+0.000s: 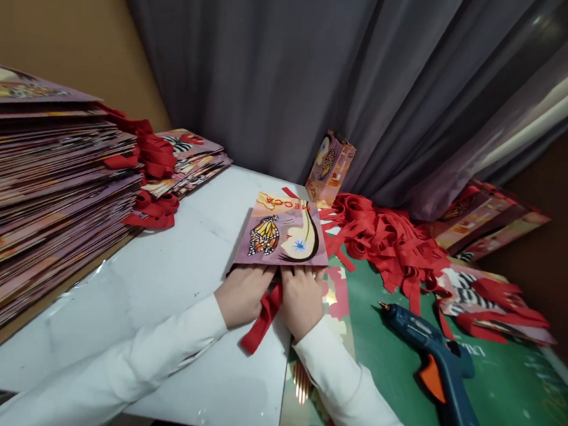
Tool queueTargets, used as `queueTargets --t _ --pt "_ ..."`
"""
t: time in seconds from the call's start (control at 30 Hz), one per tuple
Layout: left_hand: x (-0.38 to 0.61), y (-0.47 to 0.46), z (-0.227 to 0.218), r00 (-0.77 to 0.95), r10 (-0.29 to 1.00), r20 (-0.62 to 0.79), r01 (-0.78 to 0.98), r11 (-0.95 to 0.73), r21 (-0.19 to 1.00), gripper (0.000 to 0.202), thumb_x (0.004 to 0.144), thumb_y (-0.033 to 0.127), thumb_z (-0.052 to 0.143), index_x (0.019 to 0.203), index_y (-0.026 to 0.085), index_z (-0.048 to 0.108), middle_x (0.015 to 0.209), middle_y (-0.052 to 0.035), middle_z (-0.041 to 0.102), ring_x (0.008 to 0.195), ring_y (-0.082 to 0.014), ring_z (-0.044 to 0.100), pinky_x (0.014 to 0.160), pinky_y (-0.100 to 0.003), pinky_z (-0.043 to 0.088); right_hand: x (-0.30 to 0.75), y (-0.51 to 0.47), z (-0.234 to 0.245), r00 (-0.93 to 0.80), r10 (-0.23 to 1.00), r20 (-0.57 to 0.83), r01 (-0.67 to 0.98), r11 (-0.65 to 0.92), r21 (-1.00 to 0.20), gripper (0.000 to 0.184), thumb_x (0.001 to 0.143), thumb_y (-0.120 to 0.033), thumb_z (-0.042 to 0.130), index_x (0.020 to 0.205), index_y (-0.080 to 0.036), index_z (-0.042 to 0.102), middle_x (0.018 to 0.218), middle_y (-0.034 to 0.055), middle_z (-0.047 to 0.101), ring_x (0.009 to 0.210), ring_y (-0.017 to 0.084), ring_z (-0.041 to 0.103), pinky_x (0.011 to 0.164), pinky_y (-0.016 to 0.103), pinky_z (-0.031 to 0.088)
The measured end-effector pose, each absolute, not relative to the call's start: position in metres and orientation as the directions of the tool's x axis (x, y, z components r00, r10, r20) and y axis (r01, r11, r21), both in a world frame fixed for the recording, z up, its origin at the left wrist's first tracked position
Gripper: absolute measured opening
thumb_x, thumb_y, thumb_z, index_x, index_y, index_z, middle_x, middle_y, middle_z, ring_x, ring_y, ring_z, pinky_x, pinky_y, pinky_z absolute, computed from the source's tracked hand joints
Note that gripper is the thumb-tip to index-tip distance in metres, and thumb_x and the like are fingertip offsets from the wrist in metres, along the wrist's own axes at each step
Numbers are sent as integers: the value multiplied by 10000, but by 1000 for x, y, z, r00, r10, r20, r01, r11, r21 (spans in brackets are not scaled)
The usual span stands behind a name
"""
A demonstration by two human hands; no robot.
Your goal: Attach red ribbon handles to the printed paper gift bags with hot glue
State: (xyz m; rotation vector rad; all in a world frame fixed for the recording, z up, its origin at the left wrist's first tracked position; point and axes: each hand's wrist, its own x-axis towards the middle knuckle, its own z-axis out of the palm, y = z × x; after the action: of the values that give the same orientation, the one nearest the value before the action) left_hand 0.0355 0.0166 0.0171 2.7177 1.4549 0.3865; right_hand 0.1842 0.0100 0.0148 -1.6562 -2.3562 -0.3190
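Note:
A paper gift bag [285,230], printed with a butterfly and a painted face, lies on the white table with its opening towards me. Inside that opening are the fingers of my left hand [243,295] and my right hand [302,298], side by side. The bag hides most of the fingers, so I cannot tell how they are bent or what they touch. Between my wrists a red ribbon [268,318] hangs out of the bag's mouth onto the table.
Tall stacks of flat printed bags [47,217] stand at the left, red ribbons [156,154] beside them. A standing bag [331,167] is at the back. Right of it lies a heap of red ribbons [387,236]. A glue gun [442,369] rests on the green sheet [368,328].

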Motion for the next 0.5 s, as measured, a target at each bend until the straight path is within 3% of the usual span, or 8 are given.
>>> queueTargets --t 0.13,0.3,0.5 --pt "33 21 19 521 844 126 804 -535 258 599 722 64 480 1305 193 528 1153 -104 687 1040 -262 655 898 -350 524 183 10 16 -292 908 299 954 301 18 370 920 -143 449 1256 -182 600 1135 182 663 1079 312 569 997 523 318" --pt "32 26 19 489 867 95 816 -493 301 449 723 101 503 1144 171 642 1033 -121 730 935 -279 693 758 -332 566 182 9 14 -273 916 294 956 293 -26 367 916 -130 464 1252 -187 602 1136 164 666 1102 293 568 1013 506 319" --pt "36 32 14 525 842 124 774 -533 342 520 732 82 507 1227 205 611 1083 -70 725 979 -210 682 869 -293 548 183 8 11 -305 894 329 942 334 -35 365 923 -137 460 1256 -198 596 1186 160 649 1125 297 542 1035 531 288"
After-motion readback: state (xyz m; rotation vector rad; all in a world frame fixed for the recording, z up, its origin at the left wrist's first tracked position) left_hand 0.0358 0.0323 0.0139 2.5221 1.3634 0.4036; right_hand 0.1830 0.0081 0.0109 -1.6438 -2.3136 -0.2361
